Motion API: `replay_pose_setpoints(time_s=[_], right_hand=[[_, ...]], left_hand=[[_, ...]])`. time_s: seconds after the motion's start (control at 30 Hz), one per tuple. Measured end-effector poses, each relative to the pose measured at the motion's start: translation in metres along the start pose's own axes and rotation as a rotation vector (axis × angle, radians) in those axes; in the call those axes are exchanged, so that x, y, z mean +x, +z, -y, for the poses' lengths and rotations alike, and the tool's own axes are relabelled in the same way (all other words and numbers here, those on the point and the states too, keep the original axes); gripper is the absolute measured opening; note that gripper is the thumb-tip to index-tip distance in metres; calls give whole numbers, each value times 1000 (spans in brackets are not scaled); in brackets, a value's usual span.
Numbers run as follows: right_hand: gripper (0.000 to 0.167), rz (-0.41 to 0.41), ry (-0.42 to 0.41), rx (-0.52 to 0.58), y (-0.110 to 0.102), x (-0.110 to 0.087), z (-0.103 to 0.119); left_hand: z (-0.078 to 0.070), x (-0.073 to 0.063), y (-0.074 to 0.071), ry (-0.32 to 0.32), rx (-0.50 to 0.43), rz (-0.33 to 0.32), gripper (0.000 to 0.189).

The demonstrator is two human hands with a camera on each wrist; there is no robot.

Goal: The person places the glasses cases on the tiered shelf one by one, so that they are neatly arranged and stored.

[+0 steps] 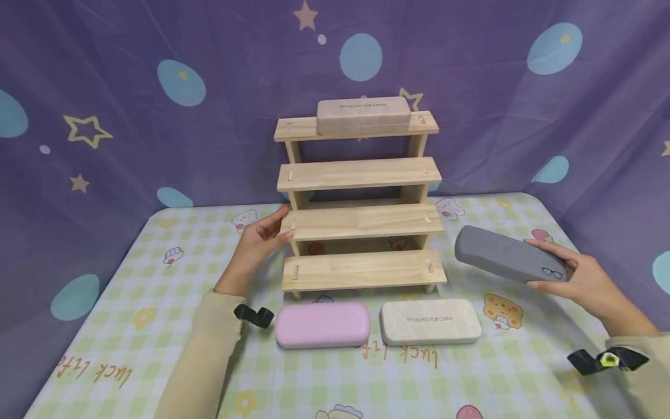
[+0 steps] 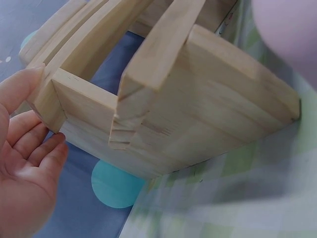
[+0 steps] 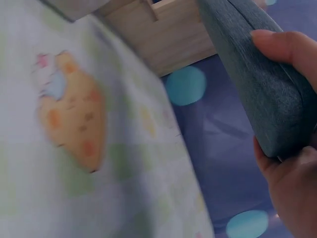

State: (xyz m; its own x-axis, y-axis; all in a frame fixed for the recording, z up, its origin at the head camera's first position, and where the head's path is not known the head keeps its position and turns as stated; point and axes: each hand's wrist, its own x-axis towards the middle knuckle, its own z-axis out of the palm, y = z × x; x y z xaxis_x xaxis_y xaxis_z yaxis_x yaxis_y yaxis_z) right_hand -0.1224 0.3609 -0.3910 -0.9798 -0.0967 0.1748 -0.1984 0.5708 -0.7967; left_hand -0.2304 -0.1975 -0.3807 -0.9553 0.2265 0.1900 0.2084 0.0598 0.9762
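Held firmly between the thumb and fingers of the person's right hand (image 1: 588, 282), a grey case (image 1: 505, 253) hung tilted in the air over the table, just to the right of a stepped wooden shelf (image 1: 361, 270). That hand was open only as far as the case was wide, its fingers along the far edge and its thumb along the near one, close to a small glasses drawing (image 1: 552, 273) printed on the case.

From where I stood, the left hand (image 1: 257, 238) was pinching the left end of the shelf's second board from the bottom, thumb at the front edge and fingers behind.

Up on the top board sat a pinkish-beige case (image 1: 363, 116) with lettering across it, while the three lower boards were bare. On the checked tablecloth (image 1: 157, 302), in front of the shelf, a pink case (image 1: 322, 325) lay beside a cream case (image 1: 430, 321), the two near each other but apart. Behind everything hung a purple curtain (image 1: 251, 75) patterned with stars and pale blue shapes.
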Motion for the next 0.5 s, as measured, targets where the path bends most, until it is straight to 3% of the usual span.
replay_pose_setpoints(time_s=[0.1, 0.3, 0.5], right_hand=[[74, -6, -44, 2, -6, 6, 7], [73, 1, -21, -17, -12, 20, 30], [74, 24, -86, -31, -13, 37, 54]], left_hand=[[0, 0, 0, -1, 3, 2, 57], [0, 0, -1, 3, -6, 2, 57], [0, 0, 0, -1, -7, 4, 57]])
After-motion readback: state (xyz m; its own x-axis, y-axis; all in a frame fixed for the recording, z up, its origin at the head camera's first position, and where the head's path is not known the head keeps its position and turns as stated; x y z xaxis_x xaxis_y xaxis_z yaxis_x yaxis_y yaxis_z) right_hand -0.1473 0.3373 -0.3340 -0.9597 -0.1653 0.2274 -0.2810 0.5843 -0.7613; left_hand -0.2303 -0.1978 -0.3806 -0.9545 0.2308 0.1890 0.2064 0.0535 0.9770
